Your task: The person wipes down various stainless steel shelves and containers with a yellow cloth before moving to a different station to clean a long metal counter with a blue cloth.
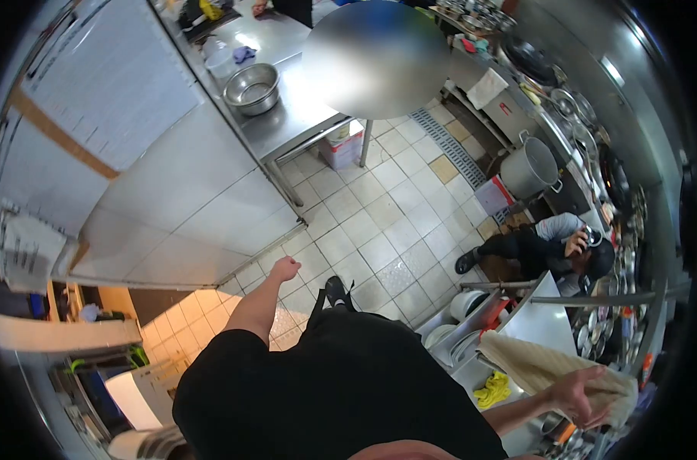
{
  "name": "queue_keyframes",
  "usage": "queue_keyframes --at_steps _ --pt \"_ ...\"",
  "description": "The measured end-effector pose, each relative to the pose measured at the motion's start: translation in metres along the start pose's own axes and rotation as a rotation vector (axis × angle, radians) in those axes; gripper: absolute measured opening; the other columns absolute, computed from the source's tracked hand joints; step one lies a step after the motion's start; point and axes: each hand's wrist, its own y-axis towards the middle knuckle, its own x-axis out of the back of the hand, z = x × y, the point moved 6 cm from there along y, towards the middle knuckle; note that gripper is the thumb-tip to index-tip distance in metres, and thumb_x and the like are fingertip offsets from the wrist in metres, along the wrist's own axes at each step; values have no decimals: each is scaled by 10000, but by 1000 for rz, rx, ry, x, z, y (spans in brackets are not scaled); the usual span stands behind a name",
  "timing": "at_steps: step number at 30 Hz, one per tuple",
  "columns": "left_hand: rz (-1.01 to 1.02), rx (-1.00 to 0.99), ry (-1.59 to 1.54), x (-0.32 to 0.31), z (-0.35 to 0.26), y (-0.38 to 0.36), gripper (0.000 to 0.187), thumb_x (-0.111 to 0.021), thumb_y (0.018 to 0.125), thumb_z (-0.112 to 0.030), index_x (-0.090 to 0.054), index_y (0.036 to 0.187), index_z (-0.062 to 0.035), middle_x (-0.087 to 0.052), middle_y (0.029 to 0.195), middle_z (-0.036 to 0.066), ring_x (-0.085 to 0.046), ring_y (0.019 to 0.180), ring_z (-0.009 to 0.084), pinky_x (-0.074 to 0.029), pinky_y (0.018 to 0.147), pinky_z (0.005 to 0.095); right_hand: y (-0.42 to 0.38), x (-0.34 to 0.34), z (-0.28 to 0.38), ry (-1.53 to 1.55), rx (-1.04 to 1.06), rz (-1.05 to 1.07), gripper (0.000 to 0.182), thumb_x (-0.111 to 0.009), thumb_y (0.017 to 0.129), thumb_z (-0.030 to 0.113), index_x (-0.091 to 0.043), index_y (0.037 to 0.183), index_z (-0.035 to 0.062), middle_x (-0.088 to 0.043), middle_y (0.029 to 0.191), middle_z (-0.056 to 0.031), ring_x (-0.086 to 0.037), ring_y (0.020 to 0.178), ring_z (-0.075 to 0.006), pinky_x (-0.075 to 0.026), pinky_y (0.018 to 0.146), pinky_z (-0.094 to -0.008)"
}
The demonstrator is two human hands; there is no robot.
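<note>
My left hand (pixel 286 268) hangs out in front of my body over the tiled floor, its fingers curled into a fist with nothing visible in it. Out to the right, my right hand (pixel 581 395) grips a long beige towel (pixel 529 364), which stretches from beside the shelf unit toward the far right. Part of the towel bunches around the fingers, so the exact grip is partly hidden. A yellow cloth (pixel 493 390) lies on the steel surface to the left of that hand. Beneath it sit an orange item and metal pans, only partly showing.
A person (pixel 548 249) crouches at the right by the cooking line. Near them stand a large steel pot (pixel 529 167) and a shelf unit (pixel 552 310) with bowls. Ahead is a steel table (pixel 299 96) bearing a metal basin (pixel 253 90); a white partition (pixel 203 192) runs along the left.
</note>
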Motion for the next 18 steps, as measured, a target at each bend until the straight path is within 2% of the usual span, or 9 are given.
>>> queue_keyframes --at_steps 2,3,4,6,8,11,14,15,18 --pt "40 20 66 14 13 25 481 -607 871 -403 -690 1115 3 -699 1112 228 -657 1072 369 -513 955 430 11 14 1 -334 2 83 896 -824 716 580 -390 1150 -73 -488 1193 -206 -538 1052 -329 -481 858 -413" --pt "88 -21 190 13 20 48 472 -608 867 -401 -711 1057 18 -690 1129 243 -648 1091 381 -506 961 440 14 16 2 -371 -139 105 846 -795 781 533 -376 1198 -72 -496 1213 -207 -560 1049 -343 -489 885 -425" --pt "119 -10 213 10 25 67 477 -609 866 -402 -710 1063 20 -683 1145 245 -644 1101 382 -504 964 444 11 19 -4 -407 -282 118 795 -766 846 485 -363 1247 -70 -504 1232 -208 -583 1045 -358 -496 912 -438" --pt "179 13 263 5 23 97 486 -611 866 -406 -708 1075 22 -671 1177 250 -634 1121 386 -498 969 451 -17 10 -68 -400 -474 311 807 -725 834 588 -507 1226 -82 -588 1216 -225 -633 1039 -355 -515 882 -429" --pt "212 -72 212 6 -14 103 487 -619 870 -407 -697 1099 16 -670 1185 242 -635 1121 378 -501 962 444 -16 14 -81 -286 -748 667 711 -713 870 540 -592 1208 -73 -624 1225 -229 -652 1054 -347 -520 868 -419" --pt "259 -183 113 9 -85 120 478 -630 881 -404 -680 1132 -1 -675 1185 223 -641 1112 357 -504 954 429 -43 11 -65 -124 -873 411 543 -680 930 427 -656 1198 -44 -637 1259 -217 -652 1088 -314 -527 867 -407" --pt "262 -270 69 20 -147 142 453 -637 893 -395 -671 1146 -20 -689 1153 199 -651 1088 335 -507 946 411 -39 -15 -24 277 -962 206 472 -636 975 320 -612 1244 -67 -635 1257 -211 -652 1046 -290 -537 858 -391" --pt "256 -302 62 26 -165 152 444 -638 897 -391 -669 1148 -27 -695 1139 191 -655 1078 329 -508 943 405 -32 -18 -4 454 -1071 29 468 -609 990 293 -586 1260 -88 -631 1263 -209 -639 1021 -266 -536 862 -381" --pt "242 -350 55 41 -210 186 445 -659 902 -380 -671 1178 -32 -707 1133 155 -674 1023 275 -526 890 377 -34 -43 23 416 -1106 -151 471 -594 1001 290 -574 1261 -102 -647 1223 -206 -647 985 -267 -539 859 -368"
